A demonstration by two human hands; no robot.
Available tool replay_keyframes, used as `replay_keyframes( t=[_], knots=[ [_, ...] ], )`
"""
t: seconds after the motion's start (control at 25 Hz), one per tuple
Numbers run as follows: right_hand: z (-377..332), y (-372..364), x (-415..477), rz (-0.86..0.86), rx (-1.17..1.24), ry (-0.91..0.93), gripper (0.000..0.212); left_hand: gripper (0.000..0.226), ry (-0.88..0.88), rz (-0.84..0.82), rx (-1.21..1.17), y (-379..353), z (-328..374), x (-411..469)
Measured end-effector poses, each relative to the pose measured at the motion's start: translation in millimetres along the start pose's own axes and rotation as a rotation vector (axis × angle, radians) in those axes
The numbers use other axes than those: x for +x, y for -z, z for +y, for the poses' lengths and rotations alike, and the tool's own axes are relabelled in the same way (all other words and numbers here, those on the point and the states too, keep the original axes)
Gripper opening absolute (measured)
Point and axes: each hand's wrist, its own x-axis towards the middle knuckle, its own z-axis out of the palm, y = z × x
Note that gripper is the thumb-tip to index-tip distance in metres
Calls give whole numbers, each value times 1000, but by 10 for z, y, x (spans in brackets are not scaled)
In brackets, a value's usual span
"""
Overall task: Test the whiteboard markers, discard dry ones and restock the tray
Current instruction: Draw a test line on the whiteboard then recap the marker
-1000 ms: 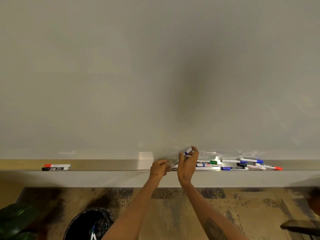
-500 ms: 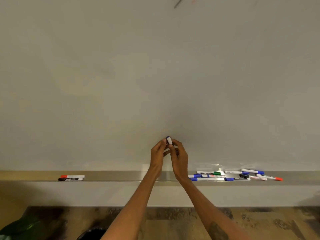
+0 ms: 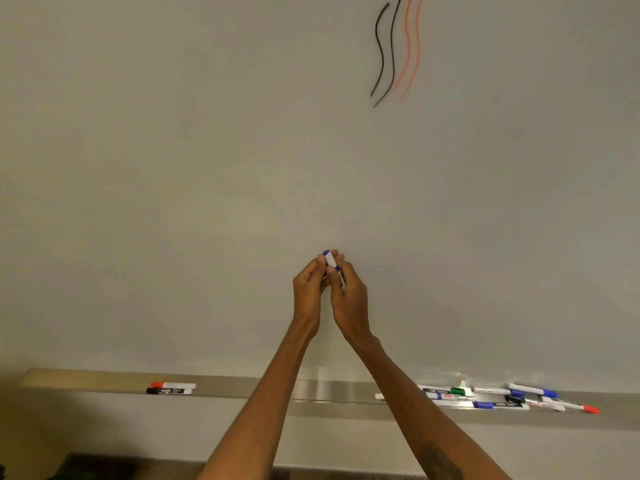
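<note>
At whiteboard (image 3: 173,168) | both hands (image 3: 330,289) grip 1 blue marker (image 3: 329,260) | barrel mostly hidden by fingers (image 3: 337,277)

Two hands (image 3: 330,289), one held marker (image 3: 329,260), two left markers (image 3: 171,388), four wavy strokes (image 3: 396,50).

Pale wall (image 3: 329,445) below, dim, perhaps dark floor (image 3: 104,467)

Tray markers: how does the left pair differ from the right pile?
The left pair is two markers, red and black, lying parallel and side by side. The right pile holds many more, in blue, green, black and red, overlapping at mixed angles. Both lie capped on the tray.
</note>
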Motion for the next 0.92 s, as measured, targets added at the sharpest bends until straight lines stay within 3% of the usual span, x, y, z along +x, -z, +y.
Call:
replay_keyframes(
  t=[0.24,0.44,0.6,0.76,0.92],
  knots=[
    [-313,-10,316,73,-225,78,42,19,-115,4,21,-132,528,249],
    [-658,179,553,67,-241,195,41,18,-176,-13,-24,-276,806,403],
    [-828,356,689,-32,-131,246,38,23,-277,-52,-83,-399,1172,512],
    [-1123,519,792,-7,77,264,35,19,-443,-132,-33,-629,1598,576],
    [-1413,850,988,78,229,278,50,22,-650,-4,5,-814,2000,709]
  ],
)
